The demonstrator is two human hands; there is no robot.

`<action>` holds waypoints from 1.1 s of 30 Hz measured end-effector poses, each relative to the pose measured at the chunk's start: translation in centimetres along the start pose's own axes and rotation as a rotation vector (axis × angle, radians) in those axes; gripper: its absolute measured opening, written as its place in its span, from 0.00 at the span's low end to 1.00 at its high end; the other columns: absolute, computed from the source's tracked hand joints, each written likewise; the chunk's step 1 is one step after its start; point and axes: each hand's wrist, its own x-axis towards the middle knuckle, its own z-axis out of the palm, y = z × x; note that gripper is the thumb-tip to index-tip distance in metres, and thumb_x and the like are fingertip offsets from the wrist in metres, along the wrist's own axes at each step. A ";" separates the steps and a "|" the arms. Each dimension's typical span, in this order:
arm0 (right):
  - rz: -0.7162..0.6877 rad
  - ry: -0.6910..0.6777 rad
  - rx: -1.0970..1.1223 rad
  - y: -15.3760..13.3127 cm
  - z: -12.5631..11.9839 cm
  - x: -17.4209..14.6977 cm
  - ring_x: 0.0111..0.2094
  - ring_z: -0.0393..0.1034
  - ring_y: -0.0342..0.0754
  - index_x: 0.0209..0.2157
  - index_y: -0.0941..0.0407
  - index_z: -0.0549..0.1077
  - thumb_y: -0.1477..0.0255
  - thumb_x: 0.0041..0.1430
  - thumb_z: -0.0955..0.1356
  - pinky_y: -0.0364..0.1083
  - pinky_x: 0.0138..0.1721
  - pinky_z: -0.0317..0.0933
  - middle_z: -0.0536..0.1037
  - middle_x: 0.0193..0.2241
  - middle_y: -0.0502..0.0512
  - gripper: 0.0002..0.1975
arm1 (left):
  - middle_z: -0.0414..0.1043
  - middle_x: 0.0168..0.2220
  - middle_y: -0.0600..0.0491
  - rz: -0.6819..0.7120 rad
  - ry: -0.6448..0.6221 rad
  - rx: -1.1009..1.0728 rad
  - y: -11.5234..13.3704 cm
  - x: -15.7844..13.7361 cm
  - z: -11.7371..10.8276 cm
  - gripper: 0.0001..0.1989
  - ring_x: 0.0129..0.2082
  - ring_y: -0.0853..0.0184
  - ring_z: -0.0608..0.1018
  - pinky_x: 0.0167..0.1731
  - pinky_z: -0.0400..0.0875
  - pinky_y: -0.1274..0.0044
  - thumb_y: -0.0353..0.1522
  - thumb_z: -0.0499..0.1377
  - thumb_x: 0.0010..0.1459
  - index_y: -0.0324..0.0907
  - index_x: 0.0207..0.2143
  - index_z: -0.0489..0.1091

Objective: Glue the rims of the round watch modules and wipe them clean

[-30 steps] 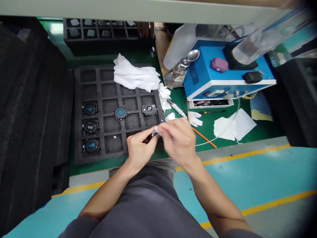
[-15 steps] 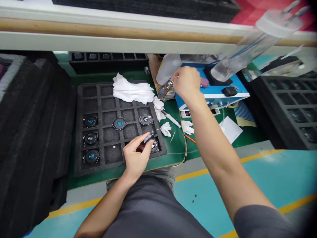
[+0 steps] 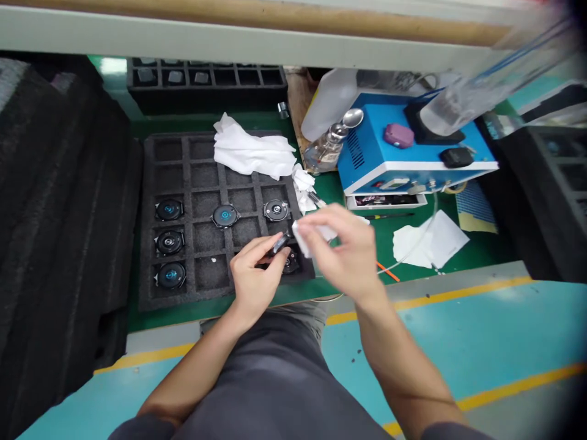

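Pinched between the thumb and fingers of my left hand (image 3: 255, 275) is a dark round watch body (image 3: 280, 243), tilted on edge above the front right of the black foam tray (image 3: 208, 237). My right hand (image 3: 345, 252) is closed on a folded white wipe (image 3: 300, 238), close to the right side of that watch body. Just below lies another watch body (image 3: 290, 263), partly hidden by my left fingers. Several more sit in the tray's compartments, among them a middle one (image 3: 225, 216) and a right one (image 3: 276, 210).
A crumpled white cloth (image 3: 252, 150) covers the tray's back right. Behind my right hand stand a clear pump bottle (image 3: 324, 150) and a blue box (image 3: 367, 140) with a purple object (image 3: 398, 135) on top. Stacked black foam (image 3: 64, 232) rises at left. An orange stick (image 3: 387, 272) lies at right.
My right hand has come from the pump bottle down and toward the left hand, with the white wipe now showing in its fingers. My left hand still holds the watch body. The view has shifted.
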 end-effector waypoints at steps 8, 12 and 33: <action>-0.059 0.014 -0.008 -0.8 2.5 -3.5 0.35 0.71 0.47 0.38 0.55 0.79 0.75 0.67 0.67 0.49 0.37 0.68 0.79 0.32 0.55 0.07 | 0.85 0.37 0.50 0.111 -0.045 0.067 -0.1 -0.3 -0.1 0.12 0.33 0.70 0.83 0.33 0.77 0.81 0.24 0.65 0.58 0.42 0.43 0.84; -0.149 -0.060 -0.040 -0.5 2.1 -3.3 0.35 0.69 0.48 0.38 0.55 0.79 0.76 0.67 0.67 0.49 0.37 0.66 0.79 0.32 0.54 0.07 | 0.85 0.39 0.50 0.111 -0.055 0.075 -0.2 -0.4 -0.1 0.12 0.35 0.67 0.85 0.36 0.79 0.78 0.25 0.63 0.59 0.44 0.43 0.84; -0.202 -0.026 -0.170 -0.6 1.8 -3.6 0.34 0.69 0.50 0.38 0.54 0.78 0.77 0.65 0.69 0.51 0.36 0.65 0.79 0.31 0.55 0.05 | 0.86 0.40 0.50 0.104 -0.065 0.076 -0.3 -0.6 -0.1 0.12 0.35 0.67 0.85 0.33 0.80 0.79 0.25 0.64 0.59 0.44 0.43 0.84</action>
